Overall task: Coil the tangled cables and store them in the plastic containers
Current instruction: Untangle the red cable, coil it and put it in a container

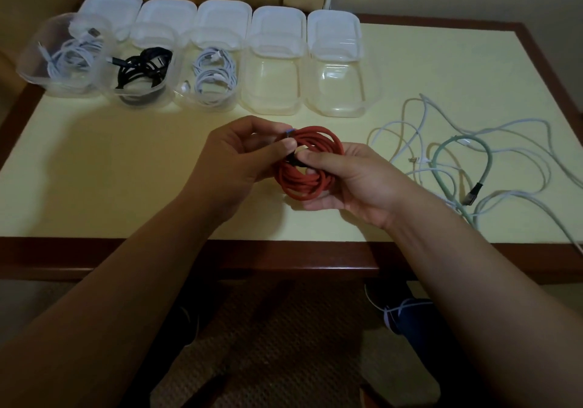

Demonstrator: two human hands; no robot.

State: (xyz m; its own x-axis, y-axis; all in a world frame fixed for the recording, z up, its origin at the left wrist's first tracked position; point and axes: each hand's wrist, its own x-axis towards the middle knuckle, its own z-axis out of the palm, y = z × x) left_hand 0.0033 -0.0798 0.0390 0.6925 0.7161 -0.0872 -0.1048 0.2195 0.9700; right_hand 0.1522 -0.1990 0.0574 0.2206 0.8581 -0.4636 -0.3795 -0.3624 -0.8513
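Both hands grip the coiled red cable: left hand pinches its end, right hand cradles the loops. Loose cables lie right of them.

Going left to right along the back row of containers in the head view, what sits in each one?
Container with coiled white cable → container with black cable → container with white cable → empty container → second empty container.
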